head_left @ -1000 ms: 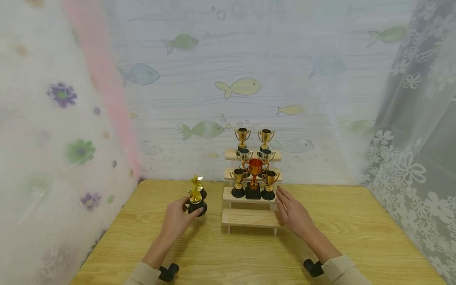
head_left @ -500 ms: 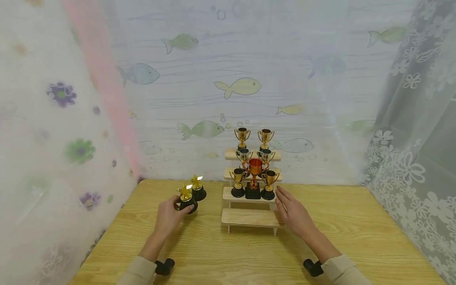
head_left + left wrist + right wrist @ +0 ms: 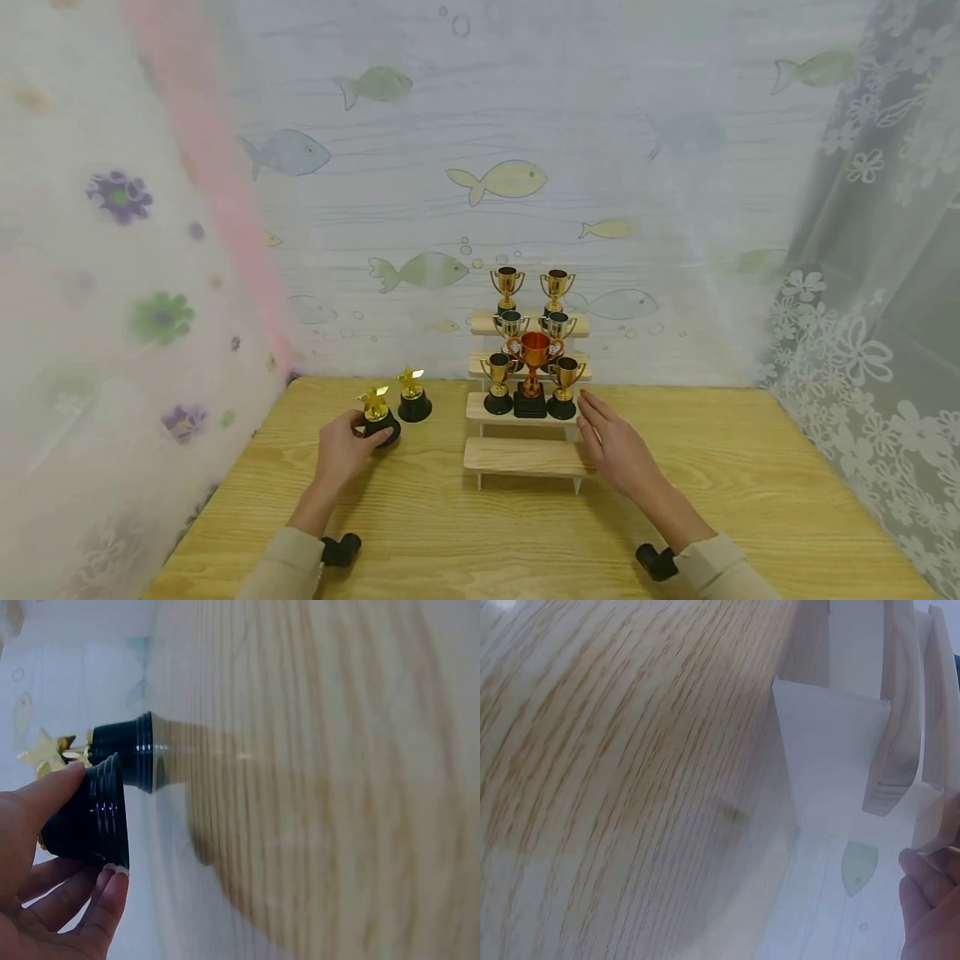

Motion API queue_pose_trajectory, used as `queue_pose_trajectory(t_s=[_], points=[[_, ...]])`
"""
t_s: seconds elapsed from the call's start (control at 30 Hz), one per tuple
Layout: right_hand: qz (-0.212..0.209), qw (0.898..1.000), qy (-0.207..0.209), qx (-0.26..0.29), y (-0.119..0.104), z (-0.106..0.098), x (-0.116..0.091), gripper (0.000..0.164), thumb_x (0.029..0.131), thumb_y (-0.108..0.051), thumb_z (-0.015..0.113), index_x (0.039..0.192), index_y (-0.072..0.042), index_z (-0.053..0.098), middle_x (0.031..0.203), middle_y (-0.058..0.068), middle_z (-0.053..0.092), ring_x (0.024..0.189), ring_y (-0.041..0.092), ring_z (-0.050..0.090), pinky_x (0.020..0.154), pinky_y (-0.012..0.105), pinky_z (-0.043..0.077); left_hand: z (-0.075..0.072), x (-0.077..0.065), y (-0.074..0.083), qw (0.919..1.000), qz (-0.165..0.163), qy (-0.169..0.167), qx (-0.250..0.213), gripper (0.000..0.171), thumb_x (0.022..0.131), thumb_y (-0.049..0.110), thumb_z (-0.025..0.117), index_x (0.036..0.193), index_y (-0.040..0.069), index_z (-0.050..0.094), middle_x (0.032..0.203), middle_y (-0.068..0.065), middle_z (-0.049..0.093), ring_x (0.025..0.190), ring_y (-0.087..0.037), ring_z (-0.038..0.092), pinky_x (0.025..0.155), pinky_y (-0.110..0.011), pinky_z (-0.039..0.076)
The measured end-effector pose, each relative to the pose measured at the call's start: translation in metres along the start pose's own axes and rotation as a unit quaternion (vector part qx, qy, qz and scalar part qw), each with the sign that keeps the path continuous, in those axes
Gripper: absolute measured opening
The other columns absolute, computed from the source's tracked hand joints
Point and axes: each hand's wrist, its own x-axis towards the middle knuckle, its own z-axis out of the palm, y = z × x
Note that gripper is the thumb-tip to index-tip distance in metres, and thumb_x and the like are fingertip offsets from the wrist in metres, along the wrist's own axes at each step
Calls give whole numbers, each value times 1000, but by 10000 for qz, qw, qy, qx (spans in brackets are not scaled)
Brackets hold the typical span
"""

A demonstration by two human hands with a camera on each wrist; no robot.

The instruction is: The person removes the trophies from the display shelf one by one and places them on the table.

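Observation:
My left hand point(image 3: 341, 450) grips a gold star trophy point(image 3: 382, 428) by its black base, thumb on one side and fingers on the other; the left wrist view shows the base tilted close over the table. Just behind and to the right stands a second star trophy point(image 3: 414, 407), upright on the table. My right hand point(image 3: 621, 450) rests with extended fingers along the right end of a stepped wooden stand point(image 3: 525, 458); in the right wrist view its fingertips point(image 3: 911, 859) are at the end of a tier.
The stand's upper tiers carry pairs of gold cups point(image 3: 507, 282) and silver cups point(image 3: 511, 323). An orange-red cup point(image 3: 535, 346) stands between two gold cups point(image 3: 498, 367) on the third tier. Fish-patterned curtain point(image 3: 510, 179) closes off the back of the table point(image 3: 480, 542).
My left hand has carried the star trophy leftward, away from the stand, uncovering the second star trophy behind it. The right hand has stayed at the stand.

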Motion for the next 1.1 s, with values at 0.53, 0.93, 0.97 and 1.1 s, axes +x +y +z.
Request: queue_pose_trajectory(t_s=[0.53,0.93,0.97,1.1], points=[[-27,10000,-22,-51,0,0,1,46,111,-21,45,148,7,49,156,22,44,137,42,49,106,57,45,-2,11,-12,9996,-214,18,160,51,87,23,83,120,-12,65,119,-33,67,111,-49,63,94,-60,50],[-14,10000,-40,-38,0,0,2,46,111,-20,45,148,7,48,156,22,44,138,42,49,107,57,44,-3,11,-12,9989,-400,-70,238,50,88,20,82,119,-14,64,123,-35,64,119,-53,57,98,-61,47],[-9,10000,-43,-38,0,0,1,46,111,-21,45,148,7,48,156,22,44,138,42,49,107,57,44,-3,11,-12,9987,-430,-87,241,49,88,19,82,120,-13,64,123,-35,64,119,-53,56,98,-61,47],[4,10000,-44,-22,0,1,0,46,111,-21,45,148,7,48,156,22,44,137,42,49,107,57,44,-3,10,-12,9983,-493,-161,254,51,88,19,81,121,-13,62,124,-35,63,121,-54,54,100,-62,45]])
